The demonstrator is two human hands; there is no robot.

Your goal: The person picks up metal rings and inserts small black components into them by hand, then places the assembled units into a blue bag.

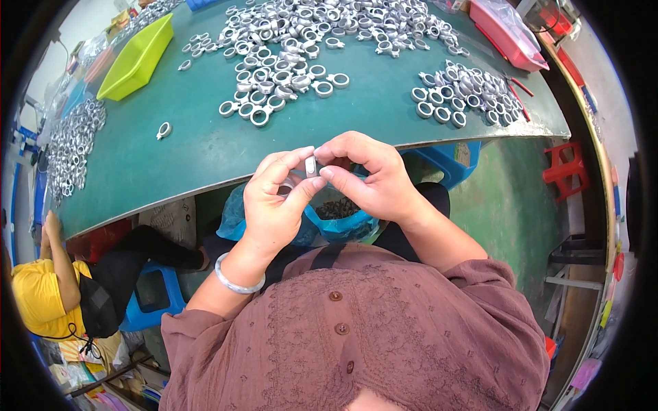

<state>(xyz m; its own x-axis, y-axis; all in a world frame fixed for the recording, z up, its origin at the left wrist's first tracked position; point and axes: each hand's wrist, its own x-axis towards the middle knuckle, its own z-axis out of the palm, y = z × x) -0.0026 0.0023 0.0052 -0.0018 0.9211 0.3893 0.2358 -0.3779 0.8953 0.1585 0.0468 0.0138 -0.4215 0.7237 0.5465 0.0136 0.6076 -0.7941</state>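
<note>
The person is sitting at the near edge of a green bench [205, 147], holding both hands up in front of the chest, just below the bench edge. The left hand [274, 205] and the right hand [373, 178] are meeting fingertip to fingertip, and a small silver metal ring piece [310, 166] is sitting pinched between them; each hand's grip is closing on that piece, thumb and forefinger pressing it from either side. A second ring seems to be resting inside the left hand's curled fingers, though it is too hidden to be sure. A silver bangle [236, 282] is circling the left wrist. Directly under the hands, at 6 o'clock from them, a blue bag [336, 222] of small dark parts is lying open in the lap. At 12 o'clock on the bench a large heap of silver rings [295, 48] is spreading out, with a smaller pile of rings [459, 96] at 2 o'clock, a lime-green tray [137, 58] at 10 o'clock and a pink tray [507, 34] at 1 o'clock. A person in yellow [41, 294] is sitting at 8 o'clock.
</note>
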